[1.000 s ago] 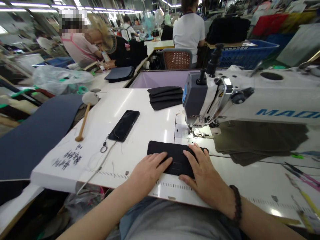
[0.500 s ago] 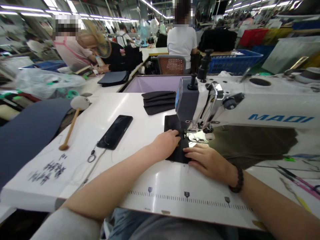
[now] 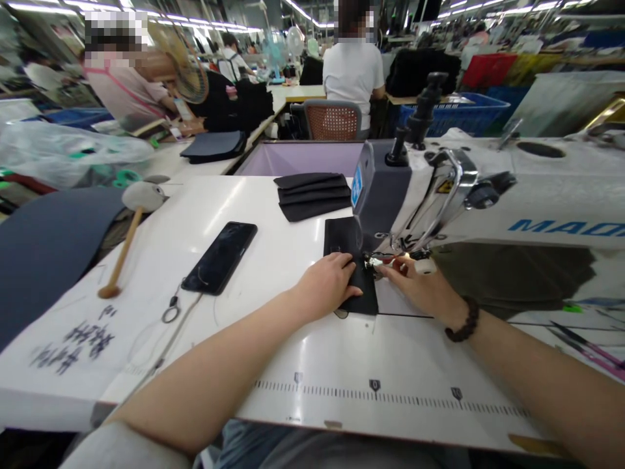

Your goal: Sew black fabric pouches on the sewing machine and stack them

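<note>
Left hand [image 3: 328, 283] lies unclosed on the black fabric [image 3: 342, 234], left of the presser foot [image 3: 373, 262]; whether the right hand [image 3: 424, 285] pinches something, I cannot tell; too light pressing could skew the fabric

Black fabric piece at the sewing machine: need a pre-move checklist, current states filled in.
1. Fabric piece lying on the table: ok.
2. Left hand on the fabric: ok.
3. Right hand clear of the presser foot area: not ok, fingertips right at it.
4. Needle raised: cannot tell, too small to make out.
5. Phone clear of the fabric: ok, lies apart to the left.
</note>
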Tool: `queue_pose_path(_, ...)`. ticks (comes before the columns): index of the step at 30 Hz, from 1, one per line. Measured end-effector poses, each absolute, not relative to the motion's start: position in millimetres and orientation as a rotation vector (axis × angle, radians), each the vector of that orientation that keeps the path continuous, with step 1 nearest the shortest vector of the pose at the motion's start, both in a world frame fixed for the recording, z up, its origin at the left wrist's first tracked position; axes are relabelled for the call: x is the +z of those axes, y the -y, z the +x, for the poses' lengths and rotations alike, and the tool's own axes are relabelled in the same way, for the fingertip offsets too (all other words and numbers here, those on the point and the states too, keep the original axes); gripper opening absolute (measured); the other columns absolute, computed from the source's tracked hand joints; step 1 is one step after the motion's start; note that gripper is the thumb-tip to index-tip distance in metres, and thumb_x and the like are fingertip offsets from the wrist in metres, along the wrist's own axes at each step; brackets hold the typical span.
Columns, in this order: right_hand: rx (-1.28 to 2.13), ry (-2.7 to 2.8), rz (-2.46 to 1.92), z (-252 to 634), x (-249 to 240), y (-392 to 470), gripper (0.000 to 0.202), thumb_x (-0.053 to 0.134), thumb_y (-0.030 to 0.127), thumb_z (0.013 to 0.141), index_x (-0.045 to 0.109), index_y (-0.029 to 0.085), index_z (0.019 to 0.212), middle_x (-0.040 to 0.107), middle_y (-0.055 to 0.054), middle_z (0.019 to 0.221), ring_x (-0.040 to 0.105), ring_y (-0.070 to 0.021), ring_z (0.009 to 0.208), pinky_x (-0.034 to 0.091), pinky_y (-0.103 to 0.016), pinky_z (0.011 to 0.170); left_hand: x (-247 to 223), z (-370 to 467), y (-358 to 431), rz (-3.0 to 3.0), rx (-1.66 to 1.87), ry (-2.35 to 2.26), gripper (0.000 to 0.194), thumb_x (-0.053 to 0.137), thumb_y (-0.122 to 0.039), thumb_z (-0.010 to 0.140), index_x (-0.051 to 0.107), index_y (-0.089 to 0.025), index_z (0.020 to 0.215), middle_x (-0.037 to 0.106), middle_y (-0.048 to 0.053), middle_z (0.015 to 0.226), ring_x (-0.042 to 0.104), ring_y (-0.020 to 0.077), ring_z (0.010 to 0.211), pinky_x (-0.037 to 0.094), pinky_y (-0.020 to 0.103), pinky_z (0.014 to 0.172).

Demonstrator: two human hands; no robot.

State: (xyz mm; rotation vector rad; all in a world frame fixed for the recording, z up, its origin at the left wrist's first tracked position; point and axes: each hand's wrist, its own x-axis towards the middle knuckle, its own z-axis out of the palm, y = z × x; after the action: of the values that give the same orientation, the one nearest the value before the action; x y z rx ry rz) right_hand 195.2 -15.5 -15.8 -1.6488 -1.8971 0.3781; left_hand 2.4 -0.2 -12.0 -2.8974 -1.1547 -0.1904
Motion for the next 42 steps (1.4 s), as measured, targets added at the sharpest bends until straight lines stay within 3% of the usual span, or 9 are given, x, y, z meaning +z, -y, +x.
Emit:
queue_pose_path(7,0.366,1.894,-1.679,185,-23,9,0.026,0.052,0.04,0.075,0.058,0.02,0.06,0.058,0.002,0.053,0.055,-0.0136,0.049,0.04,-0.024,0.045,-13,4,0,-2.886,-0.185,1.113,0.042,0.048,-0.045,0.083,0.057,-0.007,0.102,0.055,0.013,0.11,0.051,0.0219,0.101,0.037,0.03,0.09)
queue_pose_path(17,0.393,1.963,-1.636,191,-24,9,0.021,0.046,0.031,0.078,0.061,0.018,0.071,0.064,-0.003,0.068,0.058,-0.0156,0.062,0.044,-0.025,0.055,-13,3,1,-2.89,-0.215,1.135,0.042,0.05,-0.044,0.082,0.058,-0.008,0.102,0.055,0.013,0.111,0.051,0.0225,0.101,0.039,0.03,0.089)
queue_pose_path(21,0.469,2.094,-1.546,204,-5,23,0.015,0.048,0.026,0.075,0.057,0.018,0.065,0.06,-0.001,0.065,0.052,-0.0116,0.055,0.041,-0.023,0.052,-14,3,1,-2.949,-0.273,1.077,0.026,0.051,-0.029,0.085,0.058,-0.012,0.103,0.054,0.009,0.113,0.051,0.0197,0.102,0.041,0.028,0.089)
queue_pose_path(24,0.546,2.265,-1.371,211,5,30,0.011,0.05,0.021,0.072,0.054,0.018,0.063,0.06,0.0,0.076,0.045,-0.0076,0.051,0.037,-0.021,0.049,-16,3,0,-2.998,-0.285,1.027,0.02,0.044,-0.018,0.087,0.061,-0.016,0.097,0.057,0.006,0.108,0.053,0.0172,0.099,0.043,0.026,0.085)
queue_pose_path(30,0.669,2.279,-1.233,206,-3,27,0.009,0.047,0.016,0.074,0.052,0.018,0.066,0.058,-0.003,0.093,0.047,-0.0077,0.059,0.039,-0.021,0.054,-18,2,-1,-3.005,-0.34,1.044,0.019,0.048,-0.023,0.086,0.062,-0.014,0.095,0.058,0.007,0.104,0.053,0.0193,0.097,0.045,0.029,0.084)
queue_pose_path(36,0.693,2.224,-1.204,210,-16,21,0.008,0.044,0.014,0.073,0.052,0.018,0.074,0.057,-0.002,0.076,0.051,-0.0109,0.065,0.04,-0.022,0.059,-18,4,0,-3.035,-0.384,0.985,0.02,0.049,-0.022,0.085,0.061,-0.012,0.097,0.057,0.008,0.104,0.053,0.0186,0.098,0.044,0.029,0.088)
queue_pose_path(42,0.664,2.235,-1.258,210,-16,20,0.007,0.047,0.014,0.07,0.052,0.018,0.07,0.05,0.002,0.062,0.043,-0.009,0.051,0.035,-0.021,0.049,-18,4,0,-3.036,-0.413,1.01,0.019,0.05,-0.022,0.085,0.061,-0.012,0.096,0.058,0.008,0.105,0.053,0.0187,0.098,0.045,0.029,0.087)
